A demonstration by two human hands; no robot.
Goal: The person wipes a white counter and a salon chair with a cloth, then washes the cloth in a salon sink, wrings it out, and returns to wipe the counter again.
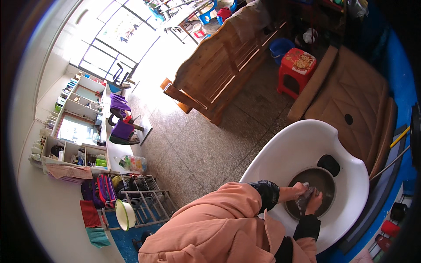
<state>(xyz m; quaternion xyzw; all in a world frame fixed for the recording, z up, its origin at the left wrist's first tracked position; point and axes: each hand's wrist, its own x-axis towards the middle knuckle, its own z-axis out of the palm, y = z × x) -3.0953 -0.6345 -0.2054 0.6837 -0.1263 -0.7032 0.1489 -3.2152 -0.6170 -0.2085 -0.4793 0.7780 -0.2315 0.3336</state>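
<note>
A grey, wet-looking cloth (305,198) is bunched between my two hands, above a round basin (330,210) of murky water. My left hand (300,190) grips its upper end. Lower down, my right hand (314,202) is closed around the other side of it. The basin sits inside a white salon wash bowl (279,154) with a scooped rim. Against the bowl's inner wall, just beyond the basin, is a black pad (329,165). Both sleeves are pushed back from my wrists.
A brown padded recliner (355,88) adjoins the bowl. Beyond it stand a red plastic stool (297,70), a blue bucket (281,49) and a wooden bench (210,69). On the left are a metal rack (148,207), a pale basin (126,215) and a purple-draped chair (123,128).
</note>
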